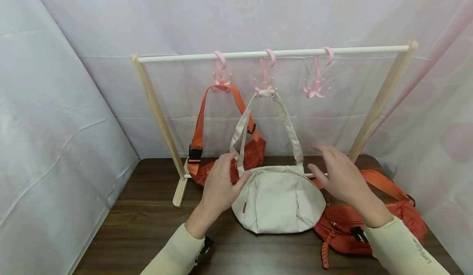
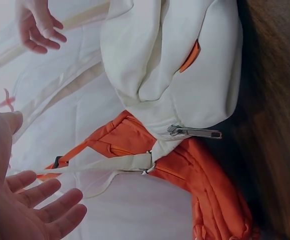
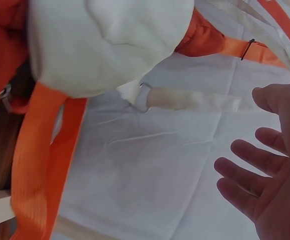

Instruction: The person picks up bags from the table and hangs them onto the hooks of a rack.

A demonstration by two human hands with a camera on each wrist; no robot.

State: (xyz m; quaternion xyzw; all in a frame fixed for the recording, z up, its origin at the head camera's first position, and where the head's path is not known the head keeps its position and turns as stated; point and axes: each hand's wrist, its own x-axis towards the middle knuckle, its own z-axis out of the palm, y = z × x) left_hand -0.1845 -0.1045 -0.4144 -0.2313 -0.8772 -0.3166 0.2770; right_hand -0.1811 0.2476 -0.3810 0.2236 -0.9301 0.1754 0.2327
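A cream shoulder bag (image 1: 278, 201) hangs by its strap (image 1: 290, 123) from the middle pink hook (image 1: 265, 82). My left hand (image 1: 220, 184) is at the bag's upper left, fingers extended and holding nothing; the left wrist view shows its spread fingers (image 2: 55, 207) apart from the bag. To the right of the strap my right hand (image 1: 341, 178) is likewise relaxed, with the strap a short way from its thumb in the right wrist view. Behind the cream bag, an orange bag (image 1: 255, 152) hangs from the left pink hook (image 1: 221, 78).
A white rail (image 1: 177, 57) on wooden posts (image 1: 384, 98) carries the hooks; the right pink hook (image 1: 316, 88) bears no bag. Another orange bag (image 1: 402, 217) lies on the dark wooden table (image 1: 148, 225) at the right, under my right forearm. White curtains (image 1: 55, 123) surround the table.
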